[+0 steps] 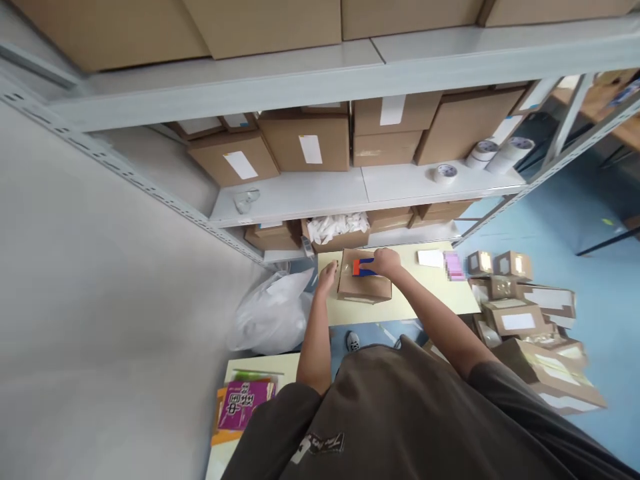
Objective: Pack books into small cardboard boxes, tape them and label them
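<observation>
A closed cardboard box (364, 288) sits on the cream-coloured table (425, 293) in front of me. My right hand (387, 263) is wrapped round a blue and orange tape dispenser (357, 267), which is on top of the box. Beside the box's left side, my left hand (327, 276) is held with its fingers stretched out and apart. Whether those fingers touch the cardboard is hard to tell.
Grey shelving (320, 87) with cardboard boxes rises just beyond the table. Tape rolls (445, 174) stand on its middle shelf. Parcels (520, 321) are piled at right; a white plastic bag (273, 313) bulges at left. A white item (431, 258) lies on the table.
</observation>
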The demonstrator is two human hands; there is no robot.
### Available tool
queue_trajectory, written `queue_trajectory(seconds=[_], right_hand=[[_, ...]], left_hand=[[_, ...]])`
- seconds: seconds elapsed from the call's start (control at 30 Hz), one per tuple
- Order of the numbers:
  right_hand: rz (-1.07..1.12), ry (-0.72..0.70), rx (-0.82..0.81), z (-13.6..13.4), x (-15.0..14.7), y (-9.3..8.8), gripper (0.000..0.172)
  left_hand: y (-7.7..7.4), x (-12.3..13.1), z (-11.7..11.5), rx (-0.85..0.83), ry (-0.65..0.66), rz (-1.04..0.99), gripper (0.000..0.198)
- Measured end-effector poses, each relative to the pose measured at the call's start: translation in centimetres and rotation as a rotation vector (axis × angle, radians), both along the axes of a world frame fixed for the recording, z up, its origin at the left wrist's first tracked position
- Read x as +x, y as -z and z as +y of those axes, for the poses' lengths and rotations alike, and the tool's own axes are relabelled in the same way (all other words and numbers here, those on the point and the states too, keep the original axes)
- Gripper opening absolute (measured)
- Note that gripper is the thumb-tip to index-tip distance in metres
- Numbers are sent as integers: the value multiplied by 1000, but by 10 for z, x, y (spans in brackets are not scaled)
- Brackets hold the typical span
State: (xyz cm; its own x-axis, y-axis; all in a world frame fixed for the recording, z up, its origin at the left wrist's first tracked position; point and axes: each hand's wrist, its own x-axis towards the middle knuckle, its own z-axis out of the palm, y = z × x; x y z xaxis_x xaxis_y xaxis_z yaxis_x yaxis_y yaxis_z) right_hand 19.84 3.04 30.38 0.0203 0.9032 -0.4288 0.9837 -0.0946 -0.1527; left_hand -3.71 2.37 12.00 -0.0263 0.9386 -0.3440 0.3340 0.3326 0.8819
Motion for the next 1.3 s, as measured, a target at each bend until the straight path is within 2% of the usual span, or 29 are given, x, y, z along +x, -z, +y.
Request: queue_trajectory(seconds=[0.13,0.2,0.3,0.47,0.57,0.63,0.7,0.77,0.87,0.97,1.07,1.17,1.3], right_hand=[[2,-38,-11,8,-25,-1,66],[-2,-39,-20,9,-18,-2,66],[-6,-29,-28,6,15,-4,66],[-27,26,-30,-7,109,-1,67],[-50,47,-16,-21,187,3,73],[-102,69,-12,-36,246,6,74],[-142,115,-25,-54,303,7,74],[-170,187,-50,-72,350,8,74],[-143,260,-51,-87,385,15,72],[-97,248,-38,-84,382,24,72],[-27,188,-10,-69,353,31,72],[28,124,43,-47,300,32,70],[95,55,43,-18,197,36,69]], left_hand=[[-28,21,-9,84,53,-3,48],[-35,38,-14,77,48,21,44],[-38,75,-20,49,37,61,41],[-34,165,-28,59,125,126,43],[-30,220,-29,56,182,174,47],[-28,246,-26,42,207,227,49],[-26,259,-22,34,231,273,49],[-22,263,-18,48,254,283,48],[-16,256,-11,71,264,261,47],[-10,237,-4,79,253,216,46],[-6,204,4,87,233,134,43],[-3,156,11,66,186,54,43],[-5,85,18,-40,89,125,47]])
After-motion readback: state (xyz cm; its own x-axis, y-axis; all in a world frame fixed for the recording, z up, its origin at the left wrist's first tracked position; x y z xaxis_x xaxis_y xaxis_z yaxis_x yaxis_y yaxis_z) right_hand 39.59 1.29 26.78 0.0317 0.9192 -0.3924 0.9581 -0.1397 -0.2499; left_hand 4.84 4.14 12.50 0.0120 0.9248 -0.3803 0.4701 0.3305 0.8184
